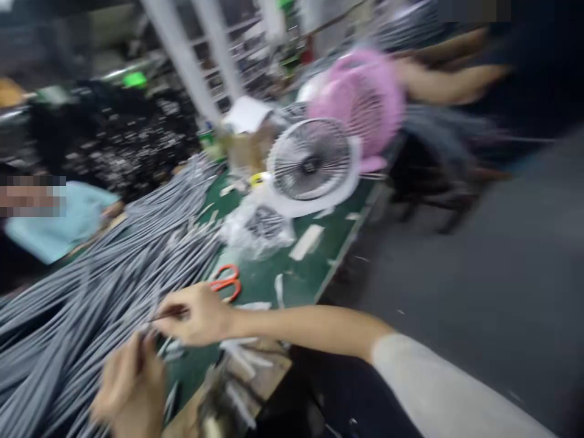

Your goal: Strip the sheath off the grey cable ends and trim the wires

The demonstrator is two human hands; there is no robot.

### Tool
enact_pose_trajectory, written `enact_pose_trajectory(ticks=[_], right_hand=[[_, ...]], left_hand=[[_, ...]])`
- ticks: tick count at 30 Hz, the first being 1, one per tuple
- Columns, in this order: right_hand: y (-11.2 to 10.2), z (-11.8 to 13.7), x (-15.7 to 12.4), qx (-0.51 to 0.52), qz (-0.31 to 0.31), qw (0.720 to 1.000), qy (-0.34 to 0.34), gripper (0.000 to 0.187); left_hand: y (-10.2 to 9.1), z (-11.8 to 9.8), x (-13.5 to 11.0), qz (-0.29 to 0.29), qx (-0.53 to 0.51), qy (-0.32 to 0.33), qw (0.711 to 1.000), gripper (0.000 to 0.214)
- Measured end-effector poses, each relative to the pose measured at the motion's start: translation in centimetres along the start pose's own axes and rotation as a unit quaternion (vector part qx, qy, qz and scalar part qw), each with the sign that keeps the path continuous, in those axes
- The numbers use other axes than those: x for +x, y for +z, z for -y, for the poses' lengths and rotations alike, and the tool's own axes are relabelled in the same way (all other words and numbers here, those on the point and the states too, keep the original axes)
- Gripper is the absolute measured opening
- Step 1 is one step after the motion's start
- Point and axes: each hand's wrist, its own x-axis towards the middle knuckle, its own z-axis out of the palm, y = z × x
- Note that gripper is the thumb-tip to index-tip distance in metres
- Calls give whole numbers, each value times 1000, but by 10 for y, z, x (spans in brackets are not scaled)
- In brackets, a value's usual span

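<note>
The whole view is smeared by motion. My right hand [196, 316] reaches in from the right and pinches a thin dark rod or wire end over the edge of a big heap of grey cables [91, 286]. My left hand [130, 383], at the bottom left, is closed in a pinch near the same cable ends; what it holds is too blurred to name. Orange-handled scissors [225, 283] lie on the green table [310, 274] just beyond my right hand.
A white fan grille [312, 164] and a pink fan [360, 100] stand farther back on the table. A clear bag with dark parts [260, 228] lies in the middle. Another person's arms [447, 82] reach in at top right. A person in light blue [59, 219] sits left.
</note>
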Motion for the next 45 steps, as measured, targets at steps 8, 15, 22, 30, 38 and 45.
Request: enact_pose_trajectory(ticks=[8,15,22,30,38,45], right_hand=[[1,4,-8,-25,-59,998,22,20],[17,-3,-18,-136,55,984,-96,27],[16,-4,-20,-143,60,981,-115,24],[18,-2,-22,-115,72,989,-59,29],[14,-1,-18,-64,81,994,26,34],[11,4,-15,-7,102,994,41,38]], left_hand=[[-15,-26,-18,9,-107,-261,959,37],[-25,-32,-22,-1,-341,-373,863,50],[-23,-30,-26,9,-359,-373,856,46],[-19,-32,-28,24,-351,-366,862,47],[-19,-31,-33,61,-294,-339,891,35],[-19,-30,-26,57,-376,-360,852,44]])
